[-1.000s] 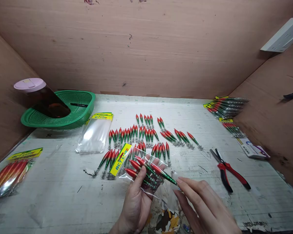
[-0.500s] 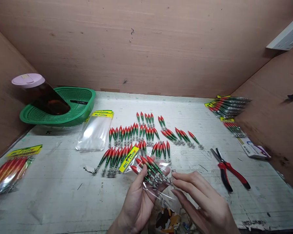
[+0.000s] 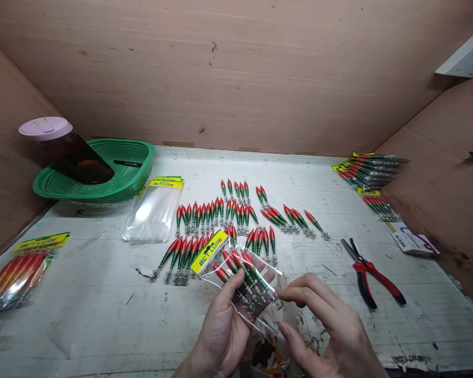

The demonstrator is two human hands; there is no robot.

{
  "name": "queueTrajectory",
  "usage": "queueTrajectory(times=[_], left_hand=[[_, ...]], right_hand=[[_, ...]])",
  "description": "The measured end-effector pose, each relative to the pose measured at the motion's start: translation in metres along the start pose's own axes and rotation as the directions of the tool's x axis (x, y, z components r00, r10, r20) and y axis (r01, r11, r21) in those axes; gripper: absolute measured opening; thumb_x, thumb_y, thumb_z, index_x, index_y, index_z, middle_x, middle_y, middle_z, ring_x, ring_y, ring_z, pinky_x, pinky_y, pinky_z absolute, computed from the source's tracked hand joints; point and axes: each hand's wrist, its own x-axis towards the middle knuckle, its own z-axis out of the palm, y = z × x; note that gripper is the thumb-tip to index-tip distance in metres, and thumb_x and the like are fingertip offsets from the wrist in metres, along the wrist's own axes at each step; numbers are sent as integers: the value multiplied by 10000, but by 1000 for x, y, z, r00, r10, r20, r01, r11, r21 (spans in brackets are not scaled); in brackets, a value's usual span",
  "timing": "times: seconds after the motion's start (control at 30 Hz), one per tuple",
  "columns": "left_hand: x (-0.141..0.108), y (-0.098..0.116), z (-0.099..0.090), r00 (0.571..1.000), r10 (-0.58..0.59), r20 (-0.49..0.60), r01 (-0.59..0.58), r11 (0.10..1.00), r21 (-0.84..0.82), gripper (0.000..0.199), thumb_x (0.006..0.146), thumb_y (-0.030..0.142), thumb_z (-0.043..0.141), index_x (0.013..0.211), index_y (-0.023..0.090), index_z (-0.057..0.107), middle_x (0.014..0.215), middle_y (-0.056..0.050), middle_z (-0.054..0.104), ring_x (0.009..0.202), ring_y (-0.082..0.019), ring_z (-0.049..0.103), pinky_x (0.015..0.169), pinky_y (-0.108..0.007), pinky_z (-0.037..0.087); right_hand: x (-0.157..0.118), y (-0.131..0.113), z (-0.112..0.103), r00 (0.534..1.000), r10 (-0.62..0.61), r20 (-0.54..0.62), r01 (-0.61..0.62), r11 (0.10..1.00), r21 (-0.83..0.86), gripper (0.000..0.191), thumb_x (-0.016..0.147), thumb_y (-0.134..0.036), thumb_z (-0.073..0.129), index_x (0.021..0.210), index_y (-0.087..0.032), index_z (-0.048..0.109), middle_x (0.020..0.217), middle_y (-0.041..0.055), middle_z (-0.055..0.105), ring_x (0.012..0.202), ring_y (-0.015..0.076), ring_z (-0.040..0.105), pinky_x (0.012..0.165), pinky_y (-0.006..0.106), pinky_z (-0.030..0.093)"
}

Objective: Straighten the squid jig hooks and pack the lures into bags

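Observation:
A clear bag (image 3: pixel 256 286) with a yellow header lies tilted across my left hand (image 3: pixel 226 320), whose thumb presses on its front. Several red and green lures (image 3: pixel 240 268) are inside it, red ends toward the header. Just right of the bag's lower end is my right hand (image 3: pixel 331 320), with thumb and fingers apart and the fingertips close to the plastic. Beyond the bag, many loose red and green lures (image 3: pixel 205 216) lie in rows on the white table (image 3: pixel 102 315).
Flat clear bags (image 3: pixel 152 212) lie left of the rows. Farther left are a green basket (image 3: pixel 132 184) with a lidded bottle (image 3: pixel 79 160) and packed orange lures (image 3: pixel 19 278). At right are red-handled pliers (image 3: pixel 372 278), a small box (image 3: pixel 410 240) and packed lures (image 3: pixel 374 170).
My right thumb and fingers have spread farther apart at the bag's lower end. The bag now looks flatter and smoother over the lures, and its header has shifted slightly left and up.

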Motion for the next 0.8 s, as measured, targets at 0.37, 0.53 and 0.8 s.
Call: queueTrajectory(times=[0.37,0.53,0.8], left_hand=[[1,0,-3,996,-13,85,14,1000,-8,225,925,167,526,1079,66,655,1020,-151,752,892,-234,724,923,-453,552],[-1,-2,-4,989,8,147,-5,1000,-22,260,927,174,528,1138,77,645,1085,-147,735,1055,-261,678,1004,-451,503],[-6,-7,-8,969,124,214,-131,991,16,523,873,171,621,1383,181,502,1178,-125,709,1154,-290,626,1059,-494,443]], right_hand=[[2,13,12,985,-77,-154,65,994,-83,285,883,-49,533,1122,-163,640,805,67,602,736,177,598,599,285,528],[3,11,22,962,-108,-249,96,994,-61,385,870,9,534,1199,-176,610,858,74,638,772,178,601,641,310,530],[0,9,24,953,101,-286,-51,983,178,243,867,-61,602,1053,-205,668,873,66,677,805,194,638,650,317,541]])
